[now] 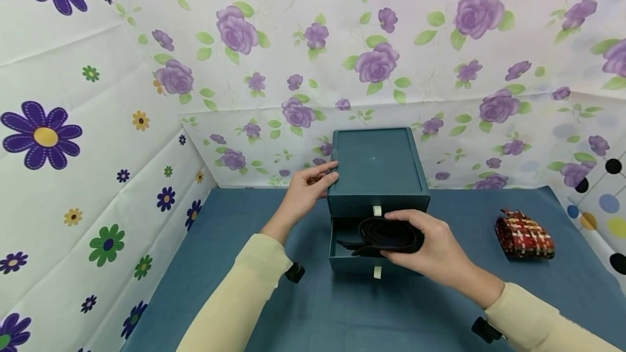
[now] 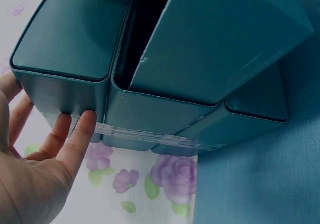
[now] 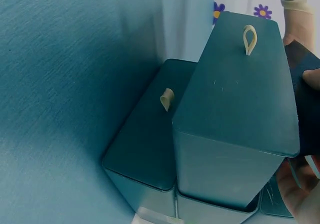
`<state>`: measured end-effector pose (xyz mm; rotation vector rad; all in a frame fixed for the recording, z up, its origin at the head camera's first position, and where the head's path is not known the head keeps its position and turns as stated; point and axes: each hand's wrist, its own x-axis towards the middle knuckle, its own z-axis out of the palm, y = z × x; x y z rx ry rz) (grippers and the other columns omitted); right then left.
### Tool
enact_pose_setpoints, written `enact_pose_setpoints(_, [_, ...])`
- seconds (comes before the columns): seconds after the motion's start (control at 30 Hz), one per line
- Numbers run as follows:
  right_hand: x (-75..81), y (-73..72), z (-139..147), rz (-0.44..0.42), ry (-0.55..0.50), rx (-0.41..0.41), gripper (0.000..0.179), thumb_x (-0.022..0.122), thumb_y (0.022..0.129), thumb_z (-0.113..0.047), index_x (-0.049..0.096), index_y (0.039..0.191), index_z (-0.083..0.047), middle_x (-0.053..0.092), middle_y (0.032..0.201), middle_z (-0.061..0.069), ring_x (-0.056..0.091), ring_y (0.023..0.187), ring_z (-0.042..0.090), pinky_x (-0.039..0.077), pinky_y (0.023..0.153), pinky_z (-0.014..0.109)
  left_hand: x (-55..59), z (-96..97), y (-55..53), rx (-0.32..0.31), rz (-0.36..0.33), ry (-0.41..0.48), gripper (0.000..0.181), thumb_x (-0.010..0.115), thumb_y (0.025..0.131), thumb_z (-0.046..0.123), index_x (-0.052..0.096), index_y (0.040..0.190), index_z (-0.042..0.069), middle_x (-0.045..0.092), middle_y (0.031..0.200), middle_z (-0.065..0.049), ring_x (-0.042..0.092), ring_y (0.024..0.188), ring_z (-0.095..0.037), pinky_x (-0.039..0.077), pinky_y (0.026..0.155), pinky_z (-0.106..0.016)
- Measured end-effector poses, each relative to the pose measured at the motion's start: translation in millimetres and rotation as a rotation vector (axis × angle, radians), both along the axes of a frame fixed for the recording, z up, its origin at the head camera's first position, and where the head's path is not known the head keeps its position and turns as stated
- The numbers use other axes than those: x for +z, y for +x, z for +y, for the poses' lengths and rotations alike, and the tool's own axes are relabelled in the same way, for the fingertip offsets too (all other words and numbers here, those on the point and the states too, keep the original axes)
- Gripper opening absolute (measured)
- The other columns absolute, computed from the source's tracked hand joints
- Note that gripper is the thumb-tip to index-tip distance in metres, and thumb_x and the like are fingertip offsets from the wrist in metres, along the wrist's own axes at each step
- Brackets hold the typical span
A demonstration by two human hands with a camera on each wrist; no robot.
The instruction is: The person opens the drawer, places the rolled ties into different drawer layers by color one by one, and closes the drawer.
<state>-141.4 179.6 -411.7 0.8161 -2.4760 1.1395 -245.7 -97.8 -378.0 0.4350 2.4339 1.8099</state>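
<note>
A teal drawer cabinet [image 1: 374,162] stands against the back wall, its middle drawer [image 1: 352,263] pulled out. My right hand [image 1: 435,240] grips a coiled black strip [image 1: 391,234] over the open drawer, thumb below and fingers above. The strip's loose ends point left; its material is hard to tell. In the right wrist view, part of the dark strip [image 3: 305,104] shows beside the drawer front, with some fingers hidden. My left hand [image 1: 308,186] rests against the cabinet's left side. Seen from the left wrist, its fingertips [image 2: 87,118] touch the upper tier's side wall, fingers extended.
A rolled red plaid piece [image 1: 525,237] lies on the blue tabletop [image 1: 313,314], right of the cabinet. Pale loop tabs [image 1: 377,272] hang from the drawer fronts. Flowered sheets [image 1: 303,58] rise behind and at both sides. Clear tape [image 2: 150,136] runs round the cabinet.
</note>
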Motion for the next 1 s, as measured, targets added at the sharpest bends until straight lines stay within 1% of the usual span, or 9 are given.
enact_pose_setpoints(0.23, [-4.9, -2.9, -2, -0.078, 0.059, -0.047, 0.06, 0.082, 0.069, -0.037, 0.055, 0.122, -0.033, 0.056, 0.12, -0.015, 0.059, 0.106, 0.007, 0.055, 0.077, 0.026, -1.2, -0.1, -2.0, -0.007, -0.021, 0.001, 0.04, 0.06, 0.09, 0.043, 0.057, 0.128, 0.035, 0.06, 0.113, 0.0, 0.058, 0.105, -0.015, 0.054, 0.084, -0.037])
enact_pose_setpoints(0.4, [-7.4, -4.5, -3, -0.156, 0.073, -0.068, 0.057, 0.082, 0.068, -0.042, 0.056, 0.119, -0.033, 0.059, 0.115, -0.015, 0.062, 0.095, 0.002, 0.054, 0.07, 0.021, -0.6, -0.2, -1.7, -0.014, -0.028, 0.008, 0.043, 0.06, 0.089, 0.046, 0.056, 0.13, 0.034, 0.06, 0.114, -0.003, 0.057, 0.107, -0.018, 0.054, 0.086, -0.039])
enact_pose_setpoints(0.53, [-6.9, -6.8, -4, -0.211, 0.08, -0.088, 0.056, 0.081, 0.068, -0.045, 0.057, 0.118, -0.033, 0.062, 0.11, -0.013, 0.062, 0.086, -0.001, 0.052, 0.065, 0.02, -0.1, -0.2, -1.5, -0.009, -0.019, 0.002, 0.041, 0.06, 0.088, 0.047, 0.057, 0.128, 0.036, 0.06, 0.113, -0.002, 0.058, 0.106, -0.016, 0.054, 0.085, -0.038])
enact_pose_setpoints(0.63, [-5.6, -8.8, -4, -0.234, 0.093, -0.096, 0.056, 0.081, 0.068, -0.044, 0.057, 0.118, -0.033, 0.063, 0.109, -0.013, 0.062, 0.085, -0.001, 0.051, 0.066, 0.022, -0.4, -0.3, -1.7, -0.003, -0.011, -0.002, 0.04, 0.06, 0.088, 0.048, 0.058, 0.126, 0.038, 0.061, 0.112, -0.001, 0.058, 0.105, -0.015, 0.055, 0.084, -0.037])
enact_pose_setpoints(0.73, [-4.2, -10.6, -5, -0.239, 0.116, -0.108, 0.057, 0.081, 0.068, -0.045, 0.057, 0.118, -0.035, 0.062, 0.112, -0.014, 0.061, 0.088, 0.0, 0.051, 0.069, 0.025, -0.2, -0.5, -1.5, -0.003, -0.013, -0.003, 0.039, 0.06, 0.088, 0.047, 0.058, 0.126, 0.038, 0.061, 0.112, -0.001, 0.058, 0.104, -0.015, 0.055, 0.084, -0.037])
enact_pose_setpoints(0.83, [-3.7, -11.6, -6, -0.24, 0.131, -0.118, 0.057, 0.081, 0.068, -0.046, 0.056, 0.118, -0.035, 0.061, 0.115, -0.014, 0.059, 0.087, -0.001, 0.049, 0.071, 0.026, 4.7, -0.3, 1.6, -0.017, -0.021, 0.004, 0.04, 0.06, 0.09, 0.043, 0.057, 0.129, 0.033, 0.06, 0.112, -0.005, 0.058, 0.105, -0.017, 0.054, 0.084, -0.038])
enact_pose_setpoints(0.87, [-3.7, -11.6, -6, -0.243, 0.133, -0.118, 0.057, 0.08, 0.069, -0.046, 0.056, 0.119, -0.035, 0.061, 0.116, -0.014, 0.059, 0.083, -0.001, 0.048, 0.07, 0.026, 7.7, 0.0, 3.6, -0.022, -0.023, 0.005, 0.041, 0.06, 0.091, 0.04, 0.057, 0.13, 0.03, 0.06, 0.112, -0.006, 0.058, 0.104, -0.017, 0.054, 0.084, -0.038])
enact_pose_setpoints(0.97, [-3.8, -11.6, -6, -0.252, 0.133, -0.119, 0.056, 0.08, 0.069, -0.046, 0.055, 0.119, -0.035, 0.061, 0.116, -0.014, 0.055, 0.059, 0.0, 0.045, 0.065, 0.025, 17.3, 0.7, 9.1, -0.037, -0.032, -0.002, 0.042, 0.059, 0.092, 0.035, 0.055, 0.133, 0.024, 0.06, 0.113, -0.008, 0.058, 0.104, -0.018, 0.054, 0.085, -0.038])
enact_pose_setpoints(1.0, [-4.2, -12.0, -6, -0.244, 0.137, -0.12, 0.056, 0.08, 0.069, -0.046, 0.055, 0.119, -0.035, 0.061, 0.116, -0.013, 0.055, 0.059, -0.001, 0.045, 0.065, 0.025, 20.7, 1.1, 11.1, -0.039, -0.034, -0.006, 0.042, 0.058, 0.093, 0.034, 0.055, 0.134, 0.022, 0.06, 0.113, -0.008, 0.058, 0.104, -0.018, 0.054, 0.085, -0.039])
